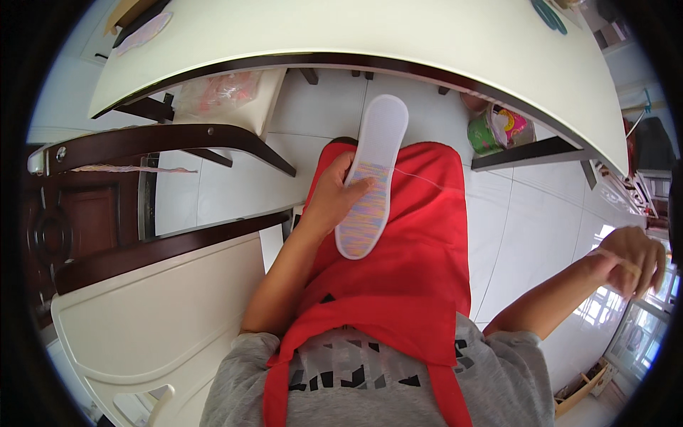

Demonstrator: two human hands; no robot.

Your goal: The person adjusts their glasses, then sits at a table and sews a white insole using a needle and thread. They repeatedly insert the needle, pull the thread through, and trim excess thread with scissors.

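Note:
My left hand (341, 192) grips a white shoe insole (380, 128) by its left edge, thumb on top, above the red apron on my lap. Bands of pink, yellow and blue stitching cover the lower half of the insole; its upper part is plain white mesh. A thin thread (421, 179) runs from the insole's right edge over the apron towards the right and fades from sight. Far out at the right, my right hand (632, 261) is raised with bent fingers and a strand of thread around it. The hand is blurred; whether a needle is in it cannot be told.
A white table (363, 32) with a dark edge spans the front, bearing another patterned insole (147, 33) at the left. Colored yarn (133, 169) hangs by a dark wooden chair rail. A plastic bag (219, 91) lies on a seat under the table; a green and pink container (485, 133) stands at right.

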